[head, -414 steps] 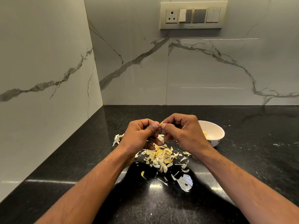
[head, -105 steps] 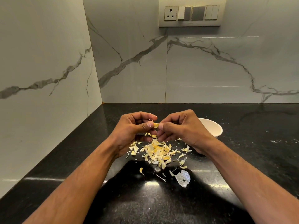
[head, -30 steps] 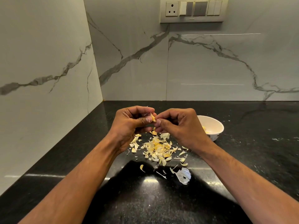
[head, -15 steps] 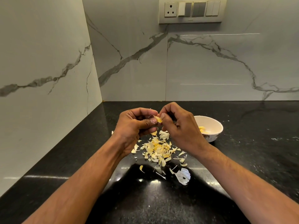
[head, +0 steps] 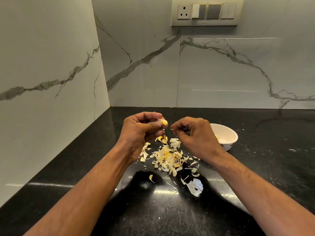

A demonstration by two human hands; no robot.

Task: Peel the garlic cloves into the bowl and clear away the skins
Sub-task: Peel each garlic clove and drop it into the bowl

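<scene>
My left hand (head: pixel 139 132) pinches a small yellow garlic clove (head: pixel 164 122) between thumb and fingers, above the black counter. My right hand (head: pixel 194 136) hovers a short gap to its right, its fingertips pinched together, perhaps on a thin sliver of skin; I cannot make out which. A heap of pale and yellow garlic skins (head: pixel 167 157) lies on the counter below both hands. The white bowl (head: pixel 229 133) stands behind my right hand, partly hidden by it, with peeled cloves (head: pixel 217 137) inside.
The black stone counter (head: pixel 264 167) meets marble walls at the back and left, forming a corner. A larger white piece of skin (head: pixel 195 187) and a few stray flakes lie nearer to me. A socket and switch panel (head: pixel 205 11) hangs on the back wall.
My hands, joined on the clove half a second ago, have drawn apart. The clove stays in my left hand; my right hand has moved right and lower.
</scene>
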